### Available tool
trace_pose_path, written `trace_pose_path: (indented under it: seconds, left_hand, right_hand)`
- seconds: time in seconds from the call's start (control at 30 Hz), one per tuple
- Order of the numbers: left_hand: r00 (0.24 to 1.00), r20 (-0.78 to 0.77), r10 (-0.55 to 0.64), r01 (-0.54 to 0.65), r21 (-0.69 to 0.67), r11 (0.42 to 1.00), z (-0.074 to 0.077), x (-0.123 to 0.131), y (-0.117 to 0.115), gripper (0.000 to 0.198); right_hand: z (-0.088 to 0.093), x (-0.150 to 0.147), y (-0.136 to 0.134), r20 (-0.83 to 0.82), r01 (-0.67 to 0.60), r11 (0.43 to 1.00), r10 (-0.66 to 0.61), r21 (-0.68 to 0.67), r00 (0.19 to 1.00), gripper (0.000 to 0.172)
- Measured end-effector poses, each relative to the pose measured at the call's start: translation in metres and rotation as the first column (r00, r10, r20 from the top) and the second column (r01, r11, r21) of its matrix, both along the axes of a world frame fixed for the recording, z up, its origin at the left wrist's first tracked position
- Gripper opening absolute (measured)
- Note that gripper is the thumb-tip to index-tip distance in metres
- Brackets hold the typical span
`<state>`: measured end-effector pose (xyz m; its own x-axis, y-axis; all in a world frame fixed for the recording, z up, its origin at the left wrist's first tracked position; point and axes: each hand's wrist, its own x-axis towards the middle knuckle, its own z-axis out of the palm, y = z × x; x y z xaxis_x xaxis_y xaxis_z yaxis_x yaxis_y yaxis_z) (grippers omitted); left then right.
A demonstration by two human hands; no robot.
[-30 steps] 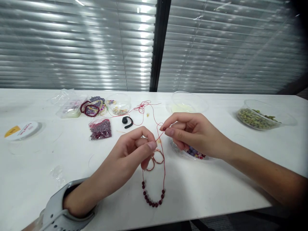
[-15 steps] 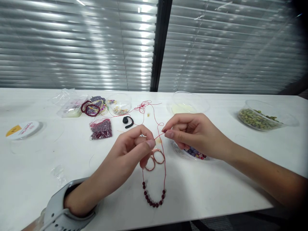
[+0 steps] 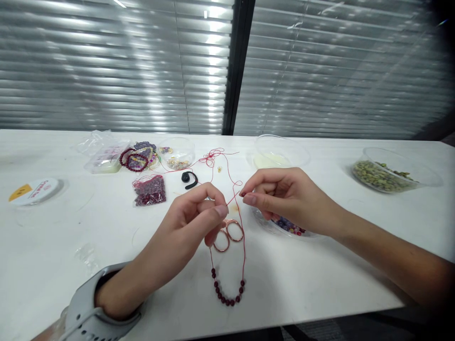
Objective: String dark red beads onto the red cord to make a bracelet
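My left hand is pinched on a thin red thread above the white table. My right hand is pinched on a dark red bead at the thread's other run, a few centimetres to the right. The thread hangs down in a loop that carries several dark red beads near the table's front edge. Small copper-coloured scissors lie under my left fingers. A grey watch is on my left wrist.
A clear dish of mixed beads sits under my right hand. Farther back are a bag of dark red beads, bracelets, a black hook, clear dishes, a bowl of green beads and a thread spool.
My two hands have drawn slightly apart and the thread between them has shifted a little; the beaded loop hangs as before.
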<state>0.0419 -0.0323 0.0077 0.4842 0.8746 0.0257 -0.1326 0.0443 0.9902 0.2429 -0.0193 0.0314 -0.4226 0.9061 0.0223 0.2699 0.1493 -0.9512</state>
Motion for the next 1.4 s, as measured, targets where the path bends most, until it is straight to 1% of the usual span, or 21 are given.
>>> trace_pose_path:
  seconds: [0.17,0.43,0.77,1.2,1.4]
  left_hand:
    - [0.999,-0.034,-0.004,0.005,0.025,1.0,-0.0007,0.0002,0.0008,0.017]
    - [0.999,-0.04,-0.011,0.01,-0.013,1.0,0.0012,0.0003,-0.0006,0.018]
    - [0.998,-0.062,-0.01,0.009,-0.012,1.0,0.0017,0.002,0.0018,0.018]
    - [0.997,-0.081,-0.006,0.004,-0.017,1.0,0.0013,0.001,0.0004,0.017]
    - [0.996,-0.091,0.0,-0.001,-0.014,1.0,0.0019,0.0015,0.0007,0.017]
  right_hand:
    - [0.0007,0.0005,-0.0002,0.0,0.0,1.0,0.0,-0.013,1.0,0.006]
    - [0.0018,0.0001,-0.0013,0.016,0.001,1.0,-0.001,-0.005,1.0,0.012]
    - [0.0016,-0.0007,0.0005,-0.008,-0.002,1.0,0.002,-0.012,1.0,0.009]
    - [0.001,0.0003,0.0002,0.006,0.0,1.0,0.0,0.014,1.0,0.015]
    - [0.0025,-0.0005,-0.0002,0.0,0.001,1.0,-0.001,0.009,1.0,0.013]
